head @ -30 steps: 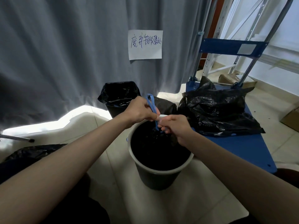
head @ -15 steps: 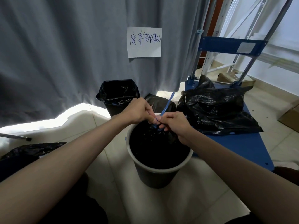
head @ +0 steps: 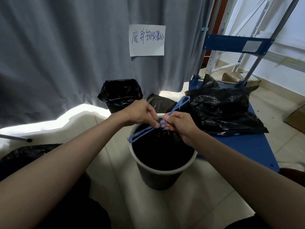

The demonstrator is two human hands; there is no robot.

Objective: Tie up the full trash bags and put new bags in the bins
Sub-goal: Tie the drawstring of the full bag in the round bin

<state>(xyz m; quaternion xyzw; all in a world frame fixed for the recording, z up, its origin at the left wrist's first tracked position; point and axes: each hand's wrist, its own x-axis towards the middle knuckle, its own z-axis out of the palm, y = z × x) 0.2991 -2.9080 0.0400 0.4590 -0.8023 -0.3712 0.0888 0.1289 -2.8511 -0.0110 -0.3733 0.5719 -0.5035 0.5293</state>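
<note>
While the knot was being made, both hands met just above the far rim of the round bin [head: 166, 171], which stood on the tiled floor [head: 105, 187]. The left hand [head: 140, 114] pinched one blue drawstring loop [head: 142, 134], and that loop ran down toward the bin's left rim. The right hand [head: 179, 123] pinched the other blue drawstring loop [head: 181, 103], which stuck up and away behind the bin. The two strings crossed between the fingertips, so it looked like the person was tying them together to close the bag.

The black trash bag [head: 161, 151] sat inside the bin, and its top was pulled in tight toward the hands. Holding the strings right over the bin likely kept the bag from tipping or spilling.

Behind the bin and to its left stood a second bin with a black bag [head: 120, 92] folded over its rim. To the right of the bin, black bags [head: 219, 111] lay on a blue cart [head: 247, 146], maybe waiting to be rolled away. A paper sign [head: 146, 40] with writing hung on the grey curtain [head: 57, 55] behind the bin.

The bag was not yet lifted out, and a new bag still had to go in.
</note>
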